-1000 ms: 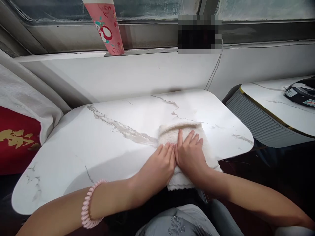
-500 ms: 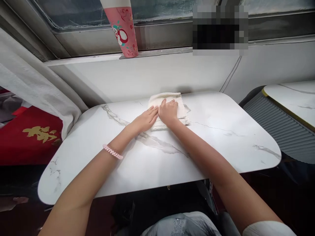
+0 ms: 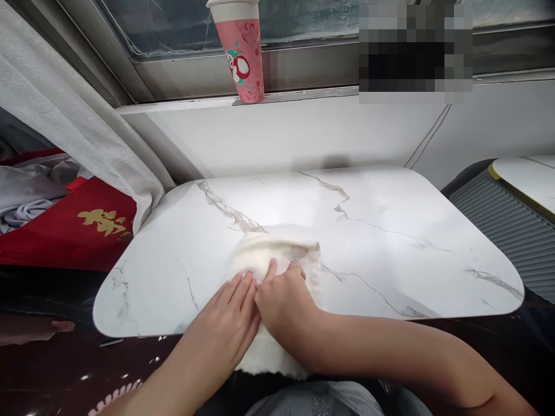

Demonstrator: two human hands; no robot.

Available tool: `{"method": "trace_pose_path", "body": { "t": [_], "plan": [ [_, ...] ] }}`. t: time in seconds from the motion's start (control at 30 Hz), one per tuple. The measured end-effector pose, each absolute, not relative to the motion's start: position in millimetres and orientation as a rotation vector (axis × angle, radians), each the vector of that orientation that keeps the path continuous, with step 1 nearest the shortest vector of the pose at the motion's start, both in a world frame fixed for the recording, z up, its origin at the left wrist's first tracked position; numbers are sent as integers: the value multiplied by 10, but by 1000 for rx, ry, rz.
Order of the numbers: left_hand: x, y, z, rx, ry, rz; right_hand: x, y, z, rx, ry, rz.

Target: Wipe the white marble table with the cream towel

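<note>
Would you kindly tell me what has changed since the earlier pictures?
The white cloth went toward the wall, then back to the table's near edge, now farther left than at first. The left hand and right hand moved with it, both staying on it. The pink cup stayed on the window ledge.

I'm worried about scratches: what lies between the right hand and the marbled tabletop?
In the head view, a cream towel lies between the right hand and the marbled tabletop, its near end past the edge.

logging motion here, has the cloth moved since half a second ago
Yes: against the tabletop, the cloth has come from the far edge to the near edge.
</note>
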State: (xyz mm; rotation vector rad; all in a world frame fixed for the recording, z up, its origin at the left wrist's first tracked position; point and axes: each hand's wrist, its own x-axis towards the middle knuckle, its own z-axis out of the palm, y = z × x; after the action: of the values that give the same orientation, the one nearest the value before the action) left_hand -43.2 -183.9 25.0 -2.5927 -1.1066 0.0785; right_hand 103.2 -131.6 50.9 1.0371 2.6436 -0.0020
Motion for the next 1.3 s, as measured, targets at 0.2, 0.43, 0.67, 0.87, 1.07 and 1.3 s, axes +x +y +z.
{"method": "trace_pose_path", "body": {
  "t": [0.2,0.43,0.67,0.87,1.07,1.3],
  "plan": [
    [-440,-1900,97,-2474,-1355,51,973,-1319,679,944,2624,-218],
    [-581,-1141,225,-2300,-1854,403,593,-790,337,1247,2821,153],
    [-546,22,406,-2267,-2280,349,503,89,-44,1803,2927,108],
    [-486,276,330,-2182,-2335,184,597,188,-64,1786,2903,19],
    [-715,-226,336,-2266,-2156,218,492,-102,-63,1517,3008,118],
    [-1468,-1321,336,-2268,-2132,192,256,-871,-82,741,3356,156]
  ]
}}
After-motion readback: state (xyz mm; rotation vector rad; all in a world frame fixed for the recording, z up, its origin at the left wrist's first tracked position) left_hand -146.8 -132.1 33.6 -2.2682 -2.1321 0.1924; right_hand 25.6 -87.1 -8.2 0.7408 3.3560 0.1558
